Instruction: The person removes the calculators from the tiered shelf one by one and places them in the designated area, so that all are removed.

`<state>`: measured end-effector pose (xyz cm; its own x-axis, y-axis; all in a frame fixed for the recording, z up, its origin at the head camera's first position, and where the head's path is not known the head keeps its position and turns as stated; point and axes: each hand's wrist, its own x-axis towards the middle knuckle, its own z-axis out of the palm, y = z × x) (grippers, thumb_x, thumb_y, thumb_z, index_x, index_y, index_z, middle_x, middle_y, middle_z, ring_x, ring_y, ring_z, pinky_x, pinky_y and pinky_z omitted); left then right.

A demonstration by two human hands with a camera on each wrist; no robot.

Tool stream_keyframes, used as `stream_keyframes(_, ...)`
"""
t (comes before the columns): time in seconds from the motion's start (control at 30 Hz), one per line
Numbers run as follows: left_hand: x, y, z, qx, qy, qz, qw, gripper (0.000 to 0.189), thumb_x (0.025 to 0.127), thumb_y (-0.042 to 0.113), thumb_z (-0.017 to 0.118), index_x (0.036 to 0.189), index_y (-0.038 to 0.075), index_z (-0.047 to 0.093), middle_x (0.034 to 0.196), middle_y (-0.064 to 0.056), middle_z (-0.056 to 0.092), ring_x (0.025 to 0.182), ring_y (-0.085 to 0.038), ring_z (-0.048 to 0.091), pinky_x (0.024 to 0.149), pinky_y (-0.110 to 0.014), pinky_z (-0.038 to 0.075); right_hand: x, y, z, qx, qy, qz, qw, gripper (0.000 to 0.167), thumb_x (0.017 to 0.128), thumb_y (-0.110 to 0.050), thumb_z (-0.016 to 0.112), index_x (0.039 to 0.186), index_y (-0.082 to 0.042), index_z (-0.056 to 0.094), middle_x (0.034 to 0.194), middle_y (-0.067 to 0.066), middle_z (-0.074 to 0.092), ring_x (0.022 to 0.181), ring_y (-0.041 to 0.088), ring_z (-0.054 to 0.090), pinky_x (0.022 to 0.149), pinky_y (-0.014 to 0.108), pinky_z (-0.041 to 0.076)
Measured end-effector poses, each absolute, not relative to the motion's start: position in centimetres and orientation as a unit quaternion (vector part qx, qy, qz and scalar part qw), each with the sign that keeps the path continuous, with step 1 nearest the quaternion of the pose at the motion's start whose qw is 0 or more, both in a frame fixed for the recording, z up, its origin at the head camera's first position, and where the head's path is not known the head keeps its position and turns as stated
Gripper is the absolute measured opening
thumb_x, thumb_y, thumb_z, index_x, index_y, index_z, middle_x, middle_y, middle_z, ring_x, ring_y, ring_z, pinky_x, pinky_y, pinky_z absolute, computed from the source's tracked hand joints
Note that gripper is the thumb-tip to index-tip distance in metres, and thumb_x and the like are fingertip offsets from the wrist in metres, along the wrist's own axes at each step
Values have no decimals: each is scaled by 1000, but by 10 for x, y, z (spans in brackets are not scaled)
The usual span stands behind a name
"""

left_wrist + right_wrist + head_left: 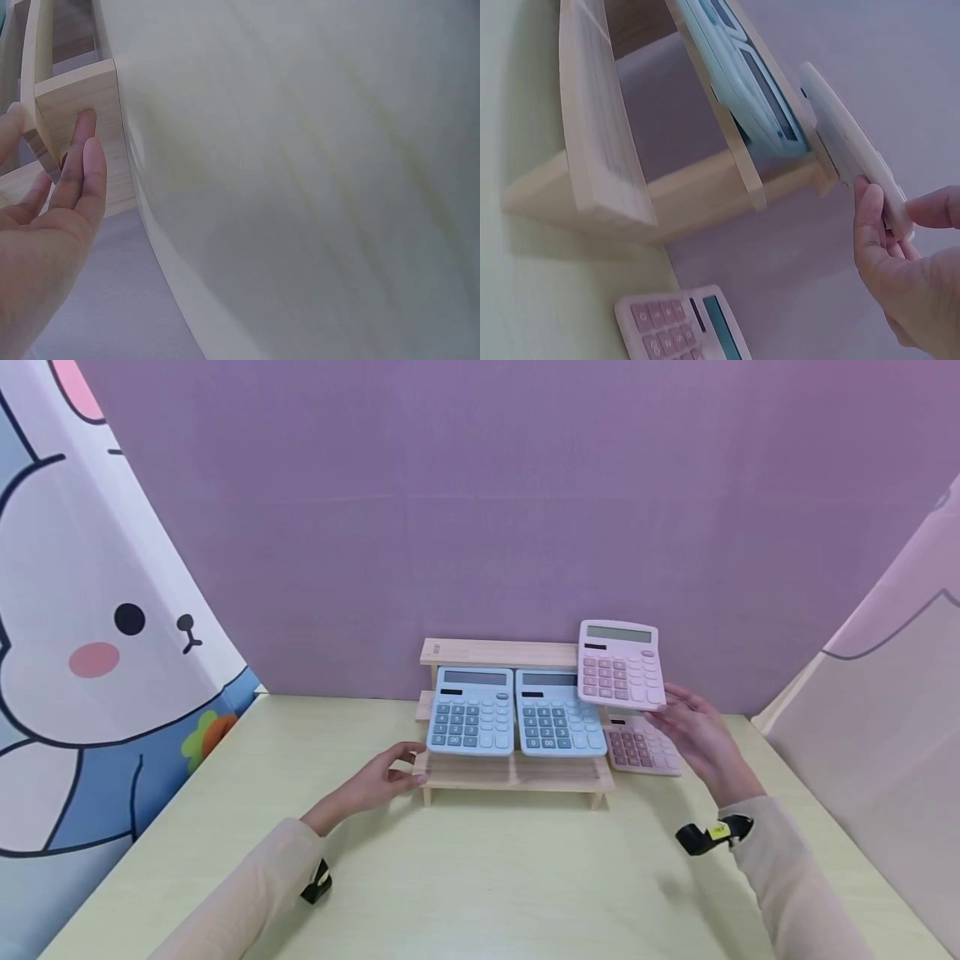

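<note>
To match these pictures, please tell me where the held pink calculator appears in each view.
Head: the held pink calculator is right of centre, in the right hand.
Left wrist: not visible.
Right wrist: right side, nearly edge-on.
Shared landmark: the wooden rack, in all three.

Two light-blue rectangular plastic calculators are in view: one left blue calculator [471, 710] and one right blue calculator [558, 714]. Two pink ones make four in all: one upper pink calculator [619, 664] and one lower pink calculator [643, 750]. There is one pale wooden tiered stand [517, 772] with three planks, one pale desk [480, 877], two bare hands, left hand [375, 782] and right hand [697, 727], and two black wrist straps, one left strap [317, 883] and one right strap [697, 838].
</note>
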<state>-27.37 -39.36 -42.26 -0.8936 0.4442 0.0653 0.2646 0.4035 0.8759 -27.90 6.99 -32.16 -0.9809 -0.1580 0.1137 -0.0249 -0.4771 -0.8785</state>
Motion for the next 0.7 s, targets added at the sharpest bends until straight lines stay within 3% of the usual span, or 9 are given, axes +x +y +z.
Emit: stream_keyframes(0.7, -274, -394, -423, 203, 836, 502, 89, 64, 86, 32, 63, 137, 7, 34, 129, -16, 43, 105, -27, 56, 87, -32, 50, -274, 113, -332, -147, 445, -883, 40, 29, 90, 16, 34, 109, 0, 50, 101, 13, 63, 92, 23, 64, 84, 30, 52)
